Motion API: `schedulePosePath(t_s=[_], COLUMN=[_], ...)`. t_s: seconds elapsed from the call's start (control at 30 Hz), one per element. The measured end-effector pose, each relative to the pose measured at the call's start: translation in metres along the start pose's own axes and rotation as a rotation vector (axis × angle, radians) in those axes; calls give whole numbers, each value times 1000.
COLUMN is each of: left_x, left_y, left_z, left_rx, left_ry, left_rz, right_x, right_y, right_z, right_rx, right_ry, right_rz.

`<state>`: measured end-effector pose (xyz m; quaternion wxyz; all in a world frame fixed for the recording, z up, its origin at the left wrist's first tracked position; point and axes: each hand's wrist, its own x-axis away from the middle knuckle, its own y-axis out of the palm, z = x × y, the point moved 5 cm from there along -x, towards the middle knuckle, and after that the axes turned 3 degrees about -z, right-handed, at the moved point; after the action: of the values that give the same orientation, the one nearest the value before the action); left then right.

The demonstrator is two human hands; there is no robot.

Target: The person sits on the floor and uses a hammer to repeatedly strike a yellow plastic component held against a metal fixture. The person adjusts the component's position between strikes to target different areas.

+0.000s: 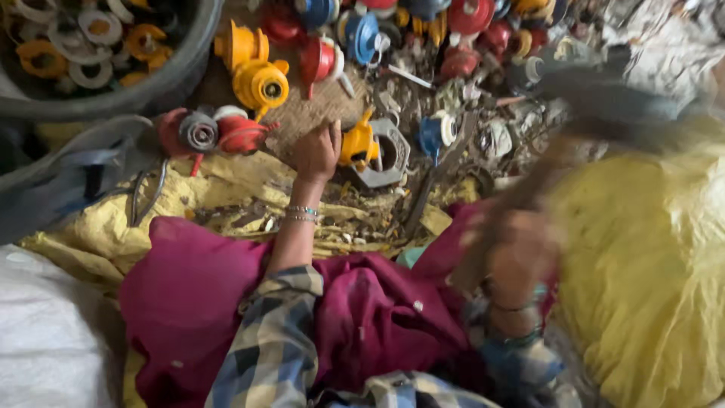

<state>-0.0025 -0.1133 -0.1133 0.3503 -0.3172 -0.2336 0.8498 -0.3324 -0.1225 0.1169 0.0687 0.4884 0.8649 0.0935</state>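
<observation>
While the left hand (317, 153) steadies a yellow sprayer part (359, 143) on a grey block (389, 155), fingers pressed together beside it, the blurred right hand (517, 261) grips a hammer (574, 106), fingers wrapped round its handle; a skewed blow could strike those fingers.

The left hand (317, 151) reaches forward with the arm stretched out, palm down, fingers curled loosely, thin bangles at the wrist and a checked sleeve pushed up to the elbow. The right hand (517, 257) sits closer to the body, raised and blurred, its grip closed in a fist, bangles on that wrist too.
</observation>
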Motion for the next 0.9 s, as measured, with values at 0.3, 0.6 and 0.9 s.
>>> schedulePosePath(t_s=[0.3,0.6,0.9], left_x=[-1,-5,3], left_y=[4,-9,4], left_z=[-5,-30,2], left_rx=[51,-5,61], left_ry=[-21,-169,23], left_rz=[-48,34,52], right_x=[-21,-4,-12], right_y=[34,22,-1], right_z=[39,62,-86], right_rx=[1086,809,-68], right_ry=[40,320,-402], right_rz=[140,112,-254])
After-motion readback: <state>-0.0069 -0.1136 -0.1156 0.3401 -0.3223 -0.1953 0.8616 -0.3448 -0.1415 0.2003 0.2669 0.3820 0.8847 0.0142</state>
